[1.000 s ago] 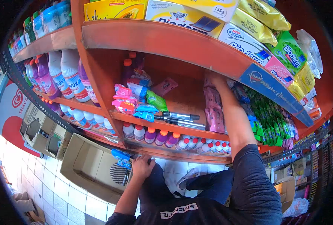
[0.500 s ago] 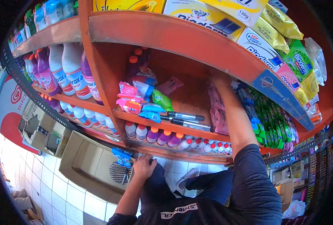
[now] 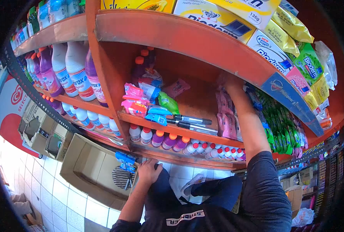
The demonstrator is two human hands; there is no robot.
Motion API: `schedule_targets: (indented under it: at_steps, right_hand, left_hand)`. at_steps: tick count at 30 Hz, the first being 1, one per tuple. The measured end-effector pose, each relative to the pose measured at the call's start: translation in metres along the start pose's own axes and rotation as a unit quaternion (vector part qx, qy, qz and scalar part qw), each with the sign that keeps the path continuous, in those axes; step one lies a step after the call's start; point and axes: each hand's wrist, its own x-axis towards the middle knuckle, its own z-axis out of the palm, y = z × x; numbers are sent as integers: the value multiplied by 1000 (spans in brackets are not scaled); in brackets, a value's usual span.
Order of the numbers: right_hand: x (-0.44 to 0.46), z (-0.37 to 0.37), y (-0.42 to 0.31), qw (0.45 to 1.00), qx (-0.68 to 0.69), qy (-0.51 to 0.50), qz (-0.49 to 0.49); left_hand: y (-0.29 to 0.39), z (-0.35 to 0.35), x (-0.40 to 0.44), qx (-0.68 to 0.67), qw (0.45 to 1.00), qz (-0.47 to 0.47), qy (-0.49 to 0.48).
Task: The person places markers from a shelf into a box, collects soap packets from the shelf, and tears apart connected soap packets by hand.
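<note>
My right hand (image 3: 230,81) reaches deep into the red shelf compartment (image 3: 197,102), at the back end of a row of pink packets (image 3: 227,121). Its fingers are in shadow, so whether they grip anything is hidden. Right of my forearm runs a dense row of green packets (image 3: 284,133). My left hand (image 3: 148,171) lies on my knee, fingers laid over it and holding nothing. Loose on the compartment's left side are pink packets (image 3: 135,107), a green packet (image 3: 168,103) and a blue packet (image 3: 157,116). Dark-capped silver pens or markers (image 3: 197,127) lie at the shelf's front edge.
Bleach bottles (image 3: 78,75) line the shelves to the left, and small capped bottles (image 3: 145,135) the shelf below. Above are Bioderm soap boxes (image 3: 214,19). On the tiled floor is a cardboard box (image 3: 90,162), with a striped round item (image 3: 122,177) and a blue packet (image 3: 125,160) near my left hand.
My right forearm has shifted slightly to the right, and more of the packet row left of it shows. The left hand stays on my knee.
</note>
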Motion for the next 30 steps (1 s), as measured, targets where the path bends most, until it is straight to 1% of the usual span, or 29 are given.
schedule_targets:
  at_steps: [3,5,6,8,9,11,12,13,14,15,17,18,20,21,23,24,26,27,30]
  right_hand:
    - [-3,15,6,997,38,61,-7]
    - [-2,20,6,997,38,66,-12]
    - [-1,12,1,999,23,42,-12]
    - [0,-9,-13,999,42,-2,-11]
    - [0,-23,-27,997,76,-22,-10]
    - [4,-69,-68,990,87,-106,-42]
    - [7,-89,-93,980,65,-170,-76]
    - [6,-84,-108,957,150,-194,-153]
    - [4,-79,-120,921,233,-214,-226]
    - [0,-85,-137,904,272,-248,-216]
    - [-8,-92,-161,897,292,-280,-178]
    - [-10,-92,-169,908,272,-280,-152]
    - [-7,-93,-173,907,244,-310,-147]
    - [-1,-99,-170,896,234,-340,-167]
    - [5,-99,-155,882,260,-346,-185]
    - [6,-94,-142,880,298,-320,-185]
    - [9,-104,-115,871,346,-318,-140]
    - [14,-120,-100,864,356,-342,-96]
    - [9,-139,-46,830,400,-369,-123]
  left_hand:
    - [1,-1,1,-2,1000,-3,-9]
    - [3,-4,0,-8,1000,-6,-11]
    - [2,-2,0,-10,1000,-5,-7]
    - [-1,3,1,-13,1000,0,-1]
    - [-1,3,1,-14,1000,-1,0]
    - [1,3,2,-15,1000,-1,0]
    - [1,4,3,-17,1000,2,1]
    - [-1,6,3,-18,1000,7,0]
    - [-2,6,3,-18,1000,12,-1]
    - [-1,5,3,-21,1000,13,0]
    - [0,2,3,-25,1000,13,5]
    - [-1,1,2,-23,1000,11,9]
    - [-5,1,-1,-21,1000,2,18]
    - [-8,2,-2,-20,1000,1,20]
    - [-14,4,-2,-22,1000,1,21]
    - [-13,3,-1,-21,1000,0,16]
    - [-11,0,-2,-20,1000,-6,4]
    - [-11,1,-2,-22,1000,-2,6]
    - [-7,1,0,-23,1000,8,7]
